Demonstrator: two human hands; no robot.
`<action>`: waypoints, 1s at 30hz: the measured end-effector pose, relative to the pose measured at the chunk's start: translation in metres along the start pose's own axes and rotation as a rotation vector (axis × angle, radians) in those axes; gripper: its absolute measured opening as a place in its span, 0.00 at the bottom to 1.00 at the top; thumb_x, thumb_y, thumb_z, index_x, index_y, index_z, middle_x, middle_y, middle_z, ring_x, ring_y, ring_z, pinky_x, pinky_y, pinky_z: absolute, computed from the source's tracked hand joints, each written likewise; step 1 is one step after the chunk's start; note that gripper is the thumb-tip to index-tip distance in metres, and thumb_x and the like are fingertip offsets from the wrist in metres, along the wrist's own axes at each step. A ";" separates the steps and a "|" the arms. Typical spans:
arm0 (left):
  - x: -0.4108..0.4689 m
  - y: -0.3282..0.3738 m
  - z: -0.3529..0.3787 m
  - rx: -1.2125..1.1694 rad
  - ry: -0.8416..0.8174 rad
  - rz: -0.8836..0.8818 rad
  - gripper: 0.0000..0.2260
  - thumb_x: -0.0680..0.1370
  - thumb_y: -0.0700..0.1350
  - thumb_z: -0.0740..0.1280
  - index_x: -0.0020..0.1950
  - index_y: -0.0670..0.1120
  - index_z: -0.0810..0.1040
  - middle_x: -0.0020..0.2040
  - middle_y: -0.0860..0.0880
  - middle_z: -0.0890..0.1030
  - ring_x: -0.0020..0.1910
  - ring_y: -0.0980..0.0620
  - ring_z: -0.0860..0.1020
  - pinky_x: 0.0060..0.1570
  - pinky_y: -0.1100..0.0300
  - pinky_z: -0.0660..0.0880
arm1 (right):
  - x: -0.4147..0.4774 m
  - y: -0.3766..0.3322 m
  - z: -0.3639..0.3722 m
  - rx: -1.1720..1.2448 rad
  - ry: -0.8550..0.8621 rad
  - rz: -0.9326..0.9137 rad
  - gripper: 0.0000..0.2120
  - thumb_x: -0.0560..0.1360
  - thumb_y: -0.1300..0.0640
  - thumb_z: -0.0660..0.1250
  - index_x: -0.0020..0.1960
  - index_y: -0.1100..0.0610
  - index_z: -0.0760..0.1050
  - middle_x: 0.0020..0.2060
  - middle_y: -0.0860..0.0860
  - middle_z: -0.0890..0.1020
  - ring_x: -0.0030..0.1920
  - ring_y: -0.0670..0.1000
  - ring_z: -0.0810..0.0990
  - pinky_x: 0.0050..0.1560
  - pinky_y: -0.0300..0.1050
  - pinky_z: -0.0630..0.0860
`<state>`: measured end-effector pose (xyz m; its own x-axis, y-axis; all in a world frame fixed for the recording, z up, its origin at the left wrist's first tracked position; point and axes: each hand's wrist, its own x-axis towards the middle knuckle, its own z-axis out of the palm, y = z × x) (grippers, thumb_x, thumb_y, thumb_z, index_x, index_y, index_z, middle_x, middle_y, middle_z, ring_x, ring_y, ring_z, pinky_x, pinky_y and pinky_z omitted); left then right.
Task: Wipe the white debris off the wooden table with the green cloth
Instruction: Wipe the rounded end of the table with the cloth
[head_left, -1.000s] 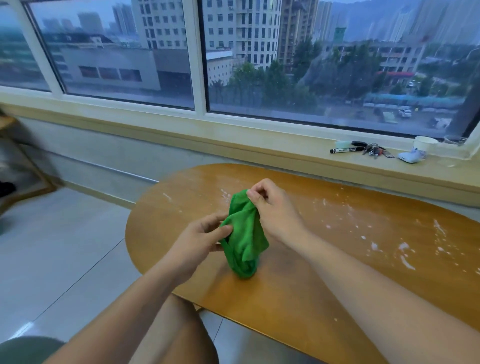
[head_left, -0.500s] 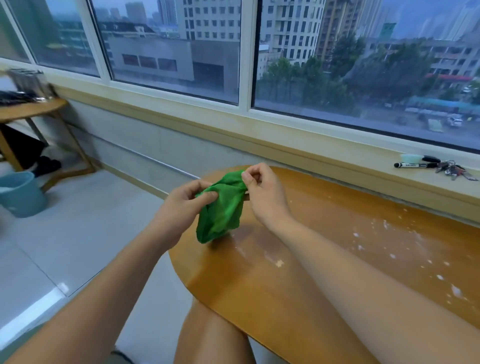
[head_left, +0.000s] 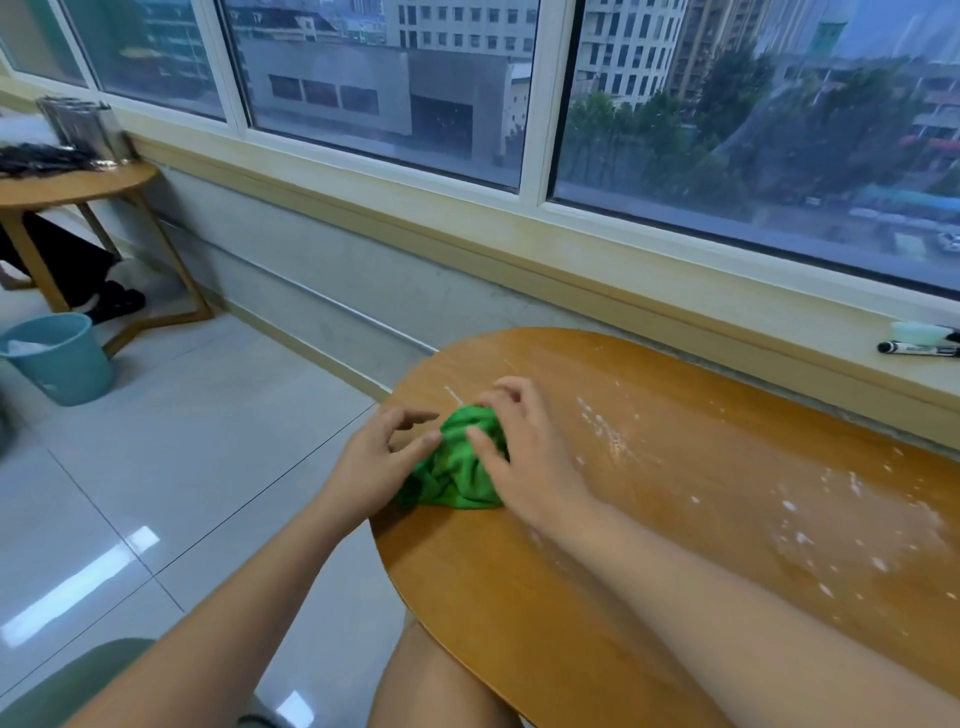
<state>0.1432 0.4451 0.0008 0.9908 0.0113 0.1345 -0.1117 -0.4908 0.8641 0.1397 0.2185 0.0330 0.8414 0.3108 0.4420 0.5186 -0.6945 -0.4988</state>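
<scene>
Set to wipe: cloth (head_left: 457, 467) lies bunched on the table's (head_left: 675, 493) left end, right hand (head_left: 524, 447) cupping it, fingers bent; left hand (head_left: 379, 457) spread, thumb touching it. Next, likely a sweep right through the debris (head_left: 613, 436)

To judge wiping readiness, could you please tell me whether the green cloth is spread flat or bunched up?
Bunched up: the green cloth lies on the wooden table as a creased wad, gripped by the right hand.

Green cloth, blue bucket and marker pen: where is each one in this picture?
green cloth (head_left: 453, 470): head view, its bunched middle.
blue bucket (head_left: 62, 369): head view, its outer wall.
marker pen (head_left: 919, 349): head view, middle of its barrel.
</scene>
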 end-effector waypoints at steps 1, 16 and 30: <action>0.003 -0.005 -0.002 0.005 0.044 0.021 0.14 0.80 0.63 0.67 0.64 0.62 0.81 0.60 0.65 0.79 0.62 0.68 0.75 0.61 0.57 0.75 | -0.003 -0.003 0.003 -0.087 -0.063 -0.090 0.18 0.84 0.43 0.63 0.71 0.47 0.73 0.72 0.49 0.68 0.73 0.53 0.68 0.73 0.53 0.68; 0.009 -0.051 0.005 -0.046 0.146 -0.197 0.23 0.89 0.54 0.55 0.84 0.51 0.66 0.83 0.54 0.68 0.78 0.60 0.65 0.76 0.61 0.59 | 0.067 0.026 0.078 -0.302 -0.561 -0.415 0.26 0.87 0.44 0.55 0.85 0.47 0.62 0.84 0.49 0.62 0.85 0.50 0.52 0.84 0.56 0.46; 0.010 -0.051 0.009 0.160 0.094 -0.211 0.27 0.87 0.62 0.52 0.86 0.58 0.57 0.84 0.54 0.66 0.82 0.52 0.64 0.80 0.48 0.62 | 0.178 0.171 0.044 -0.409 -0.377 0.317 0.27 0.87 0.39 0.52 0.84 0.45 0.61 0.85 0.50 0.61 0.85 0.55 0.54 0.83 0.63 0.47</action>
<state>0.1592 0.4627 -0.0464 0.9787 0.2051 0.0109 0.1170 -0.6004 0.7911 0.3847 0.1839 -0.0066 0.9788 0.2044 -0.0097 0.1982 -0.9586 -0.2045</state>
